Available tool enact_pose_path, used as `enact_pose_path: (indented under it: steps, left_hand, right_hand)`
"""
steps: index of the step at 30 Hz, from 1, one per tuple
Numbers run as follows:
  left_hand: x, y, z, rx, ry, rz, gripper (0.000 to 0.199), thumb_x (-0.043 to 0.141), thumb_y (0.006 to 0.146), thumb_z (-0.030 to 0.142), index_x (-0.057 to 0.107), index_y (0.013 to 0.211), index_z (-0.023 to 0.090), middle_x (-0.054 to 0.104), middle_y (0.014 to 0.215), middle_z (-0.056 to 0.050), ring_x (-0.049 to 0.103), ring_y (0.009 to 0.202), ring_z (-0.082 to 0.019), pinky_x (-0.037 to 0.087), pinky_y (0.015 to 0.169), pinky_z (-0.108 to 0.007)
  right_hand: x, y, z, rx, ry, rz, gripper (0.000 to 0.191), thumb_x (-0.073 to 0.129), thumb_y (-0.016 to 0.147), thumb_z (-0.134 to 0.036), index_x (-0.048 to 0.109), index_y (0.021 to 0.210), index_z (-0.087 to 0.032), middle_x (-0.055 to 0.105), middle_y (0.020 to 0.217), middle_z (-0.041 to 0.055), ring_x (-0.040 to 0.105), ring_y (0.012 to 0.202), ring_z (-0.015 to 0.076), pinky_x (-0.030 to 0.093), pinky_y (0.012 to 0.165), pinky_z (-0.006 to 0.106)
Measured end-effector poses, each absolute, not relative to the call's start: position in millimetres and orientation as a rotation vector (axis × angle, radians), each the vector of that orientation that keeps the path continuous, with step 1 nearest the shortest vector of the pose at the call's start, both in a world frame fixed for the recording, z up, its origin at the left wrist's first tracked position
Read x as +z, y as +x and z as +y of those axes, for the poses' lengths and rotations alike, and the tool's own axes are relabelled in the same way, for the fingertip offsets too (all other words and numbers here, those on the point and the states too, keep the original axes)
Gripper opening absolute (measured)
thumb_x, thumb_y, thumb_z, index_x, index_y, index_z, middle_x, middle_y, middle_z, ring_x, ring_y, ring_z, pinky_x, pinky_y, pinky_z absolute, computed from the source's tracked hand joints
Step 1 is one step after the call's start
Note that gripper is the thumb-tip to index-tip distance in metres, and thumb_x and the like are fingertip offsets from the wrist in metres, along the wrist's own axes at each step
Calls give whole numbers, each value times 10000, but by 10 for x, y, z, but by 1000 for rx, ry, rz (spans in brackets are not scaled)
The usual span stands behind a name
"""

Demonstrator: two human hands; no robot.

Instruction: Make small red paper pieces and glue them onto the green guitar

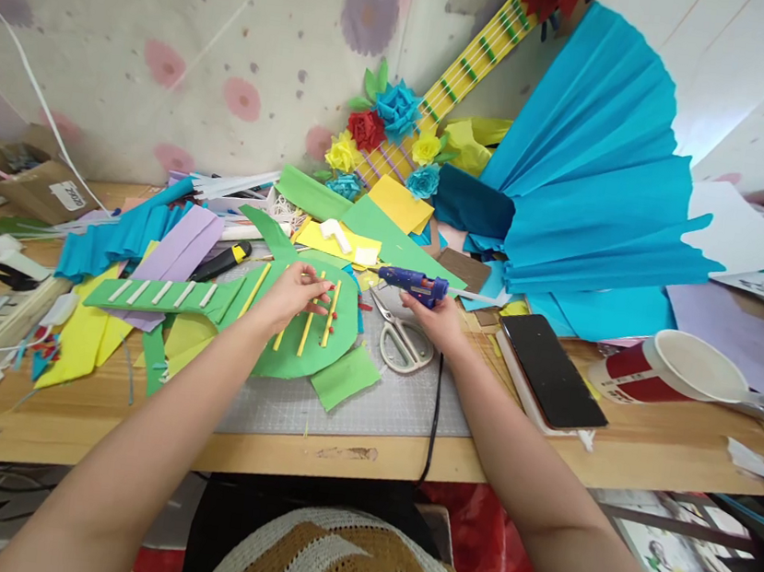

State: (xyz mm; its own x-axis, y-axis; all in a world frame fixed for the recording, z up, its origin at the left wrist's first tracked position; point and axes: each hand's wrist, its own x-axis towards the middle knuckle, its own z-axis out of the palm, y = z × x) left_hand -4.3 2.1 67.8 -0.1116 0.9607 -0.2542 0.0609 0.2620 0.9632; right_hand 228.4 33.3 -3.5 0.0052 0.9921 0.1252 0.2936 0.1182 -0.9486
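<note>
A green paper guitar [289, 363] lies on the grey cutting mat, with white strips across its neck and several yellow strips on its body. Over the body, my left hand [293, 298] has its fingers curled and touching a thin yellow strip [331, 312]; its exact grip is partly hidden. My right hand [439, 323] is wrapped around a blue glue gun [412, 282], whose nozzle points left toward the guitar. Just below the gun rest scissors [405, 343] with pale handles. A green paper scrap [345, 377] lies beside the guitar's lower edge.
A phone [556, 371] and a paper cup [657, 366] stand to the right. Behind are a yellow paper guitar [475, 61] with paper flowers and a large blue pleated paper [598, 164]. A utility knife [222, 260] lies left; a black cord [435, 422] hangs over the front edge.
</note>
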Motion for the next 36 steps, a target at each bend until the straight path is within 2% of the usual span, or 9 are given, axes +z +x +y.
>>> enact_pose_path:
  steps: [4,7,12,22,31,36]
  left_hand:
    - [744,-58,35,958,1513,1524,306,648,676,162,389,827,223,614,755,18,610,684,-144,467,590,-249]
    - [829,-81,72,759,1869,1560,320,661,663,181,423,867,242,656,763,15,616,765,-181,437,694,-269]
    - [849,-104,111,448,2222,1548,287,596,730,208,425,957,252,685,846,-1,625,793,-216,401,725,-282]
    - [668,-146,130,369,2343,1490,226,537,775,186,440,970,248,678,846,-14,624,734,-221,373,656,-269]
    - [758,-54,93,373,2208,1539,224,581,727,144,472,900,236,667,787,-19,629,753,-227,396,713,-275]
    - [789,-7,83,112,2403,1574,252,507,785,148,452,1017,228,685,870,-27,641,794,-218,404,678,-267]
  right_hand:
    - [-113,2388,407,827,-1420,-1388,447,651,609,-571,669,787,-162,697,788,92,635,776,260,487,752,408]
    - [-129,2415,410,806,-1420,-1409,425,647,619,-563,670,793,-175,703,809,85,634,801,265,486,753,406]
    - [-133,2398,390,776,-1420,-1459,382,652,632,-537,672,783,-187,706,792,75,636,801,265,488,740,396]
    - [-178,2409,412,777,-1451,-1490,433,642,640,-556,675,855,-182,703,859,91,636,840,285,487,751,412]
    - [-131,2397,384,800,-1494,-1493,435,637,632,-571,677,810,-177,698,801,87,634,787,281,487,716,400]
    - [-126,2387,367,811,-1511,-1473,455,644,608,-593,672,780,-173,694,758,64,632,736,258,483,670,363]
